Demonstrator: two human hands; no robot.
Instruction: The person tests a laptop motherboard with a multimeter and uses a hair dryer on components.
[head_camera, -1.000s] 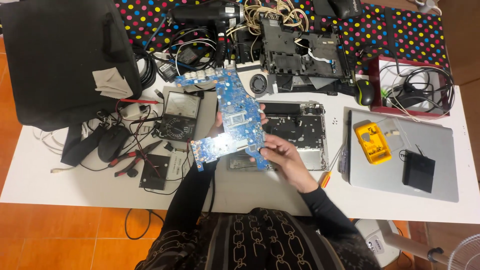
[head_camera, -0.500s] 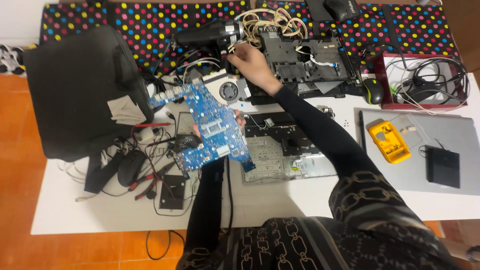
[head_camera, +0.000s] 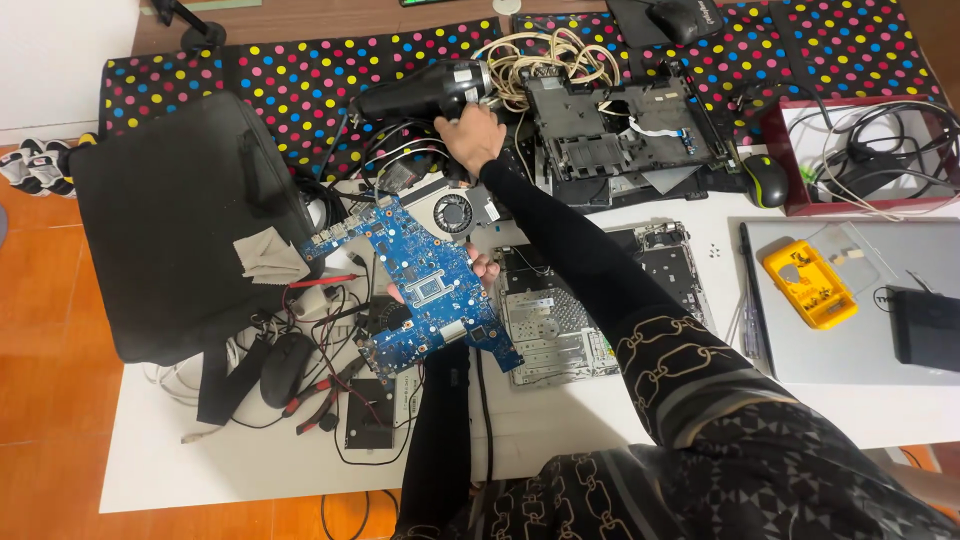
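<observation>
Blue circuit board (head_camera: 420, 290) sat pinched in left hand (head_camera: 482, 268) over clutter; right hand (head_camera: 470, 135) closing round black blower (head_camera: 420, 90) — tangled cables could snag.

A glossy blue circuit board (head_camera: 425, 290) studded with small metal parts was seen above a smooth white desk (head_camera: 560, 420). A matt black plastic hair dryer (head_camera: 420, 95) lay on a dotted cloth (head_camera: 300, 80). A soft black fabric bag (head_camera: 175, 225) and a brushed silver laptop lid (head_camera: 850, 340) were noted.
</observation>
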